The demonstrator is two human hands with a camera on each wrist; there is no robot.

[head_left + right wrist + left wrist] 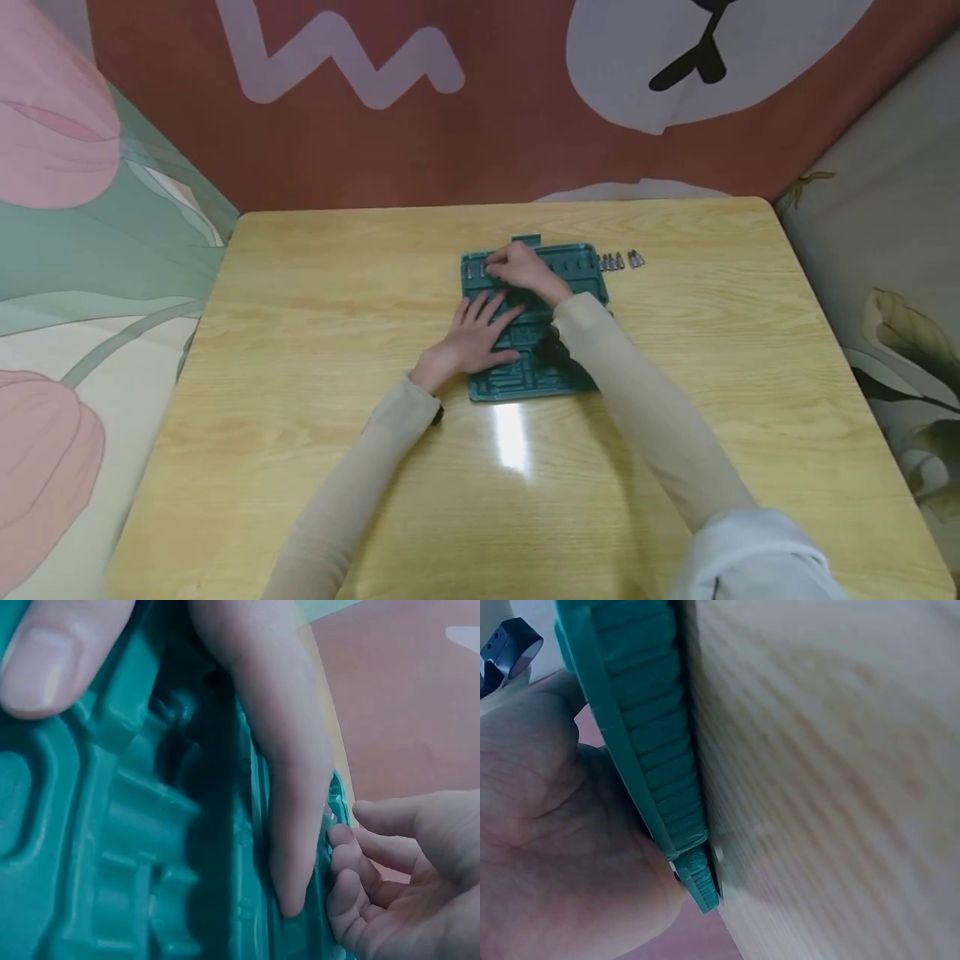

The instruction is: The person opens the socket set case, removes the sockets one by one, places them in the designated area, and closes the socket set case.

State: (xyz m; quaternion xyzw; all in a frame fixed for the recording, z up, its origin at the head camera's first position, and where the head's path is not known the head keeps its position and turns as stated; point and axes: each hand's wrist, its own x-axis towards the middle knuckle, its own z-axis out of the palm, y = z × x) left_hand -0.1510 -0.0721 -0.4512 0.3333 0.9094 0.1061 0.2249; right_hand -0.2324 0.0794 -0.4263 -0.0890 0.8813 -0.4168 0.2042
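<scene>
Green plastic tool case (517, 392): it lies spread out flat on the table, moulded recesses facing up, a small tab (527, 239) poking from the far edge.
Slotted bits (470, 271): small and metallic, sitting in the far left corner of the case, right by the busy fingertips.
Right hand (528, 268): here it is, over the far half, fingers bent and bunched at those slots; whether a bit is pinched between them, I cannot tell.
Left hand (474, 340): grasping nothing, fingers fanned wide across the case's left side, thumb over the near half.
Four loose bits (614, 262): a neat little row on the table, just beside the case's right edge.
Pair of bits (636, 259): side by side, a touch further right.
Sleeves (645, 400): pale and long, coming in from the near side, with a black device (437, 414) peeping from under the left cuff.
Wood-grain table (300, 333): pale yellow, a bright reflection gleaming just in front of the case.
Red-brown backdrop (510, 150): beyond the far edge, carrying a pale zigzag (330, 42).
Floral fabric (56, 137): big pink blooms, off to the left.
</scene>
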